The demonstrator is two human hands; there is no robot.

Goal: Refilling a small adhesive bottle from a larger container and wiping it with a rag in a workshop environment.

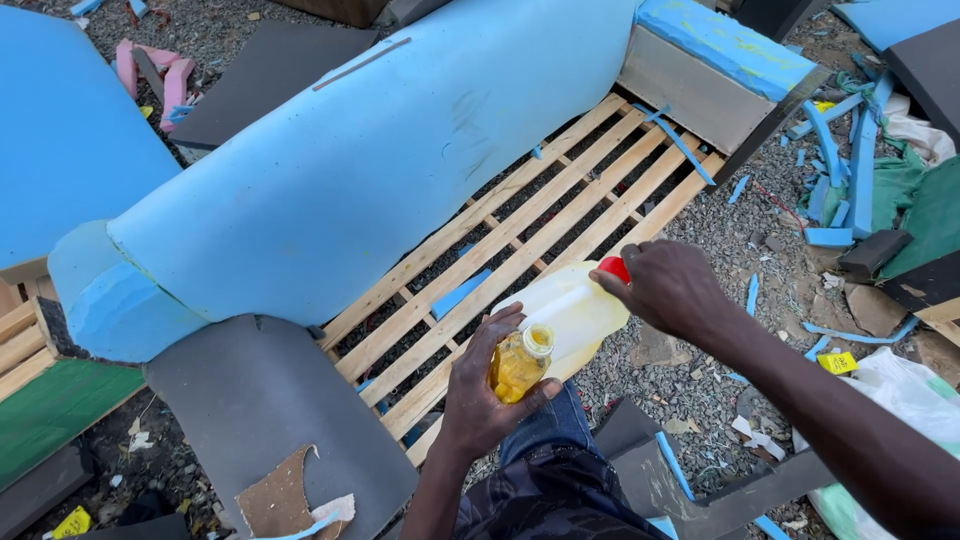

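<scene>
My left hand (482,392) grips a small clear plastic bottle (518,364) of yellow liquid, its open neck up. Just behind it a pale translucent jerrycan (568,307) lies tilted toward the bottle's mouth. My right hand (668,288) holds the jerrycan at its top end, by a red cap (615,268). Both hands are over the near edge of a wooden slatted sofa frame (520,225). My knee in dark jeans (545,470) is below.
Blue foam (340,170) covers the sofa's back and arm (715,45). Grey foam panels (260,400) lie at the left. Gravel ground (690,380) is strewn with blue foam scraps (840,170), green fabric (915,205) and a white bag (900,395).
</scene>
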